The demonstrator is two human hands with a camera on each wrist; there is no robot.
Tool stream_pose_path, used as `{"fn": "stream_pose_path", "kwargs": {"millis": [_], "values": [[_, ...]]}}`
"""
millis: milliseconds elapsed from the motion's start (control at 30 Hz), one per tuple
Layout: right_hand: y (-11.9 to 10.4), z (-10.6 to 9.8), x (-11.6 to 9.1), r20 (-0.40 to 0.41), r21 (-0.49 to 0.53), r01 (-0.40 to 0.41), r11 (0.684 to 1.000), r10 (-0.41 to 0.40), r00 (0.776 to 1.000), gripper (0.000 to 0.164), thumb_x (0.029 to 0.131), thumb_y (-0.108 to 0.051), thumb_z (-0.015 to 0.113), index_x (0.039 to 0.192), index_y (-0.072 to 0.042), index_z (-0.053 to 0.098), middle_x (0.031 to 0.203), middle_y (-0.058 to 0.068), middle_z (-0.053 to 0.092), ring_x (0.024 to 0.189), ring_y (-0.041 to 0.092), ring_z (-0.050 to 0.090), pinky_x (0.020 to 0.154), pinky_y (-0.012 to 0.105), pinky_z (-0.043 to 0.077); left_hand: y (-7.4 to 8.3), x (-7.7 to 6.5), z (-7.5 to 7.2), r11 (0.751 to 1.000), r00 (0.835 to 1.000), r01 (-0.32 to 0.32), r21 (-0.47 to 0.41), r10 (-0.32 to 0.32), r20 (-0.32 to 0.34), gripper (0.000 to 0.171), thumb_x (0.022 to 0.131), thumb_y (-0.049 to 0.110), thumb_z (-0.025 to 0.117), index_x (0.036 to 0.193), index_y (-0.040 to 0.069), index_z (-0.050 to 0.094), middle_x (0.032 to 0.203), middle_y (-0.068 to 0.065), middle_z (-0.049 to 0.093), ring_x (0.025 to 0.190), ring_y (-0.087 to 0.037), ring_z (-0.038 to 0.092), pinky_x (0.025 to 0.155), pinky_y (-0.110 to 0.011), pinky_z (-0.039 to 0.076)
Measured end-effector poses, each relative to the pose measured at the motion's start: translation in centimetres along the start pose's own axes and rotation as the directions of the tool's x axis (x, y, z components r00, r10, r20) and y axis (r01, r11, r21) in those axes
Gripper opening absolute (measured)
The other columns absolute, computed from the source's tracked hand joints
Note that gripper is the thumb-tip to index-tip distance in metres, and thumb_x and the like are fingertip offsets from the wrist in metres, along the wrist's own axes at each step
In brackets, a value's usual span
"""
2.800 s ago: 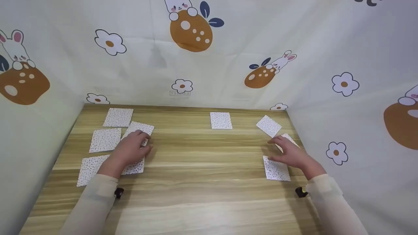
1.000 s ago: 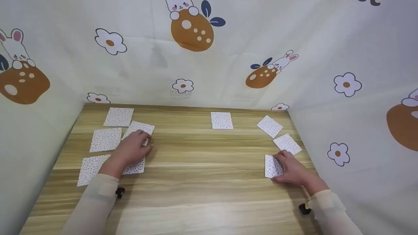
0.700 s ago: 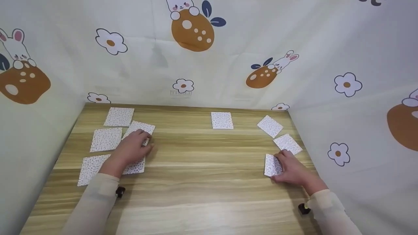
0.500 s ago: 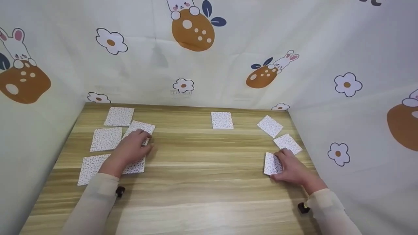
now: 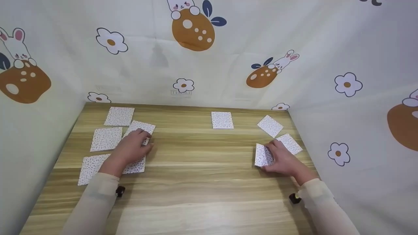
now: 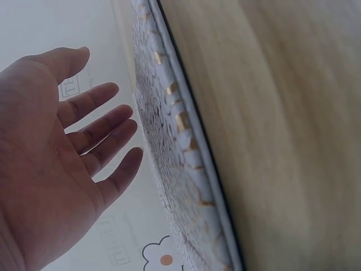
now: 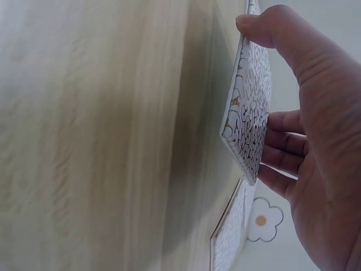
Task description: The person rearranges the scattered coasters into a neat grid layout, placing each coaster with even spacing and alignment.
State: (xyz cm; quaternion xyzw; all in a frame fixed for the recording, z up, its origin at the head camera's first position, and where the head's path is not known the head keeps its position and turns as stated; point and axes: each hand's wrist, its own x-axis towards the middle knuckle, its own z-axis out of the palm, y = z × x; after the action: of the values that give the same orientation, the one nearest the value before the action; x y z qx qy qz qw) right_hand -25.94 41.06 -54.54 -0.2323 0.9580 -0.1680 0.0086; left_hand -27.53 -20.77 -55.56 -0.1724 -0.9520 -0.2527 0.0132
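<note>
My right hand [image 5: 283, 160] grips a white square coaster [image 5: 262, 155] with a squiggly gold-and-dark pattern, thumb on the near edge and fingers at the far one. In the right wrist view that coaster is lifted and casts a shadow on the wood. Behind the hand lies another coaster [image 5: 289, 143], partly covered by it. My left hand [image 5: 130, 148] hovers with loosely bent fingers over the coasters on the left, holding nothing; the left wrist view shows its fingers [image 6: 101, 132] apart above a coaster [image 6: 169, 130]. The hand hides parts of the coasters beneath it.
More coasters lie on the wooden table [image 5: 196, 182]: one at the back [image 5: 222, 120], one turned at an angle [image 5: 270, 126] at back right, and several at left, including a back-corner coaster [image 5: 119, 116]. A printed curtain [image 5: 212, 71] encloses the back and sides.
My right hand has come down from above the right-hand coasters, taken hold of the front one, lifted it and shifted it left and away from me. My left hand has stayed put.
</note>
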Motion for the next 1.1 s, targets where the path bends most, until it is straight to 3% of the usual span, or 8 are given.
{"fn": "stream_pose_path", "kwargs": {"millis": [367,733,1100], "values": [[-2.5,0.2,5.0,0.019,0.026,0.101,0.995,-0.101,0.995,0.101,0.069,-0.044,0.098,0.147,0.007,0.060,0.133,0.016,0.054,0.119,0.031,0.053,0.105,0.051,0.055,0.2,-0.1,-0.2,1.000,1.000,0.007,-0.004,-0.007,0.003,0.039,0.105,0.026,0.073,0.132,-0.002,0.070,0.130,-0.023,0.067,0.124,-0.048,0.063,0.109,-0.066,0.052],[-4.0,0.4,9.2,0.064,0.021,0.112,0.993,-0.114,0.991,0.103,0.071,-0.043,0.099,0.152,0.005,0.058,0.135,0.016,0.054,0.119,0.029,0.052,0.101,0.047,0.056,0.0,-0.1,0.0,1.000,1.000,0.010,-0.015,-0.010,-0.001,0.040,0.105,0.027,0.073,0.132,-0.002,0.071,0.127,-0.022,0.067,0.121,-0.047,0.064,0.108,-0.065,0.052],[-6.7,0.2,14.0,0.103,0.066,0.169,0.983,-0.175,0.979,0.100,0.073,-0.036,0.099,0.151,0.009,0.056,0.141,0.021,0.052,0.127,0.034,0.052,0.113,0.047,0.051,-0.1,0.1,0.0,1.000,1.000,0.019,-0.018,-0.019,0.008,0.038,0.105,0.025,0.072,0.132,-0.001,0.070,0.129,-0.022,0.067,0.124,-0.046,0.064,0.108,-0.065,0.052]]}}
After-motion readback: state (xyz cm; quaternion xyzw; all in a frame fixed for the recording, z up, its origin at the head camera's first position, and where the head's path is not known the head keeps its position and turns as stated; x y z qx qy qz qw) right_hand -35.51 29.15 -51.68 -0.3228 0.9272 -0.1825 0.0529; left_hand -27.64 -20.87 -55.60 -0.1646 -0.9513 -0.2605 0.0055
